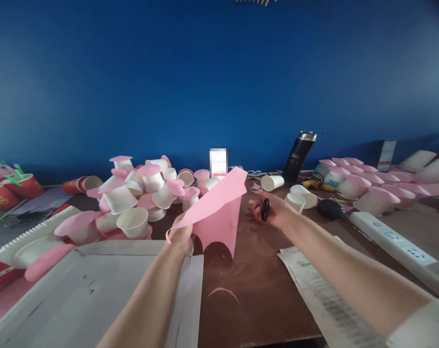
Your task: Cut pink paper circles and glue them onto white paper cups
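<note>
My left hand (182, 236) is closed on a pink sheet of paper (219, 208), which stands up folded or bent above the table, with a curved bite cut from its lower edge. In my right hand (272, 211) is a pair of scissors (265, 210); the black handles show, while the blades are hard to make out. This hand is just right of the paper, apart from it. A thin curved pink paper strip (222, 291) lies on the brown table (255, 299) below the sheet.
White paper cups with pink paper tops (120, 193) are heaped on the left; capped cups (378, 199) stand in rows at right. A black thermos (299, 157), loose cups (272, 182), a power strip (396, 239), newspaper (313, 280) and a large white sheet (106, 290) are around. A blue wall (219, 87) rises behind.
</note>
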The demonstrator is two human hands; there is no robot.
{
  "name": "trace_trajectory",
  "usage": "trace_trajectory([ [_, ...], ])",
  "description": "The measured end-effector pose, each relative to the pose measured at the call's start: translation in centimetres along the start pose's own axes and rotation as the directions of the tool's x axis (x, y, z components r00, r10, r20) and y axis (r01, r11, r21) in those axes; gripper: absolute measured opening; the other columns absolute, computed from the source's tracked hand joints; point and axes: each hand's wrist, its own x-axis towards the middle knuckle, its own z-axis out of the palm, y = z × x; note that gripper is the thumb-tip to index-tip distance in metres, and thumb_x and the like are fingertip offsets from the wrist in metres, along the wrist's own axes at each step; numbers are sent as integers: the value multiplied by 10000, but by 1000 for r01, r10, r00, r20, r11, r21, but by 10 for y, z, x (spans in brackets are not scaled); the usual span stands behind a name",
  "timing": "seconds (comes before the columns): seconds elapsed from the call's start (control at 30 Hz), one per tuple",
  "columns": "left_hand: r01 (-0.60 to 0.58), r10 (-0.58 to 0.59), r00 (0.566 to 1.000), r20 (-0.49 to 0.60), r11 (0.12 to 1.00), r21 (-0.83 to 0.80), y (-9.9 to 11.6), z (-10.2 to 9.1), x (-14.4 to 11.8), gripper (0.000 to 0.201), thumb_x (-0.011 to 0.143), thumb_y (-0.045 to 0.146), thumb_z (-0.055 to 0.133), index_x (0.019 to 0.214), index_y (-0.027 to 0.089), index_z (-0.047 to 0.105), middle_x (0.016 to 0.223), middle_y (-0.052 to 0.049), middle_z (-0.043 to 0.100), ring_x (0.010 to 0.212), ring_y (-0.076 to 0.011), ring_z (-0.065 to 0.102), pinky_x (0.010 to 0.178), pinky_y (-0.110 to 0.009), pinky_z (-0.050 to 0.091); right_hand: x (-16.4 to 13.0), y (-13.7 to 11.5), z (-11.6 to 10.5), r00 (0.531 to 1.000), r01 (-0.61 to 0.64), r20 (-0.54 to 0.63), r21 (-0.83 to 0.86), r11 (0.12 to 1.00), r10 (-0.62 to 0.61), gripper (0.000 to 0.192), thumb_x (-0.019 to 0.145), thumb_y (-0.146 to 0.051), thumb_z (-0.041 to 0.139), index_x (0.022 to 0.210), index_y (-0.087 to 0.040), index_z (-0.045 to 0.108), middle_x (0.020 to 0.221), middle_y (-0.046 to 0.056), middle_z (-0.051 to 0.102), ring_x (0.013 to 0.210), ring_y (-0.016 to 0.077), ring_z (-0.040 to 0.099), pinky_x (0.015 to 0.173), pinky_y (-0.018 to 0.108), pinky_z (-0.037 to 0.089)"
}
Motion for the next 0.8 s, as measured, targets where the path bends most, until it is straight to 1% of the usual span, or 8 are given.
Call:
trace_trajectory([
  [0.13,148,-152,988,-27,981,-123,6,0,5,244,677,191,717,910,124,690,726,-58,722,670,-190,684,597,-268,549,-6,23,-6,990,-135,43,120,984,131,371,970,-407,392,719,-164,516,679,67,627,567,104,579,532,207,510],
  [0.27,298,-303,953,-4,942,-152,18,3,0,170,749,163,658,901,91,682,787,-110,733,743,-227,708,670,-313,583,-10,29,-11,980,-193,69,171,966,184,234,897,-367,545,777,-165,546,818,74,693,541,88,579,396,157,400],
  [0.33,282,-286,958,-5,949,-139,19,4,-3,192,737,168,688,914,94,685,840,-117,738,781,-233,711,705,-321,588,-11,32,-14,985,-157,86,116,981,148,167,872,-305,553,800,-157,578,798,77,694,542,100,585,379,162,376],
  [0.43,234,-232,972,29,967,-97,15,4,-6,216,707,205,738,898,111,697,880,-115,742,797,-233,711,712,-314,584,-15,33,-18,981,-108,165,22,994,103,111,795,-175,534,813,-131,634,771,97,695,614,140,626,431,195,424],
  [0.53,221,-220,975,37,975,-30,10,3,-7,244,684,261,771,880,135,700,866,-98,745,765,-223,710,654,-288,568,-19,34,-20,988,-35,147,-21,999,38,202,703,-84,550,849,-134,681,877,101,718,686,150,646,451,194,429],
  [0.63,220,-220,975,9,975,15,8,4,-8,258,661,289,791,857,148,699,812,-70,744,702,-195,701,601,-256,540,-19,33,-22,996,62,72,-59,996,-58,217,674,-76,647,865,-154,713,906,71,714,641,113,606,411,166,387],
  [0.7,212,-212,977,-7,977,20,8,6,-9,274,644,297,804,852,149,703,775,-55,738,661,-177,688,576,-244,523,-18,33,-23,991,111,80,-78,991,-105,213,651,-99,728,859,-149,728,870,53,702,594,84,557,379,148,351],
  [0.8,174,-173,985,-15,985,19,6,8,-10,309,623,326,817,844,143,703,740,-50,724,623,-171,667,550,-248,504,-17,35,-24,986,134,107,-24,991,-131,204,653,-155,778,853,-142,737,811,43,681,606,84,553,453,150,438],
])
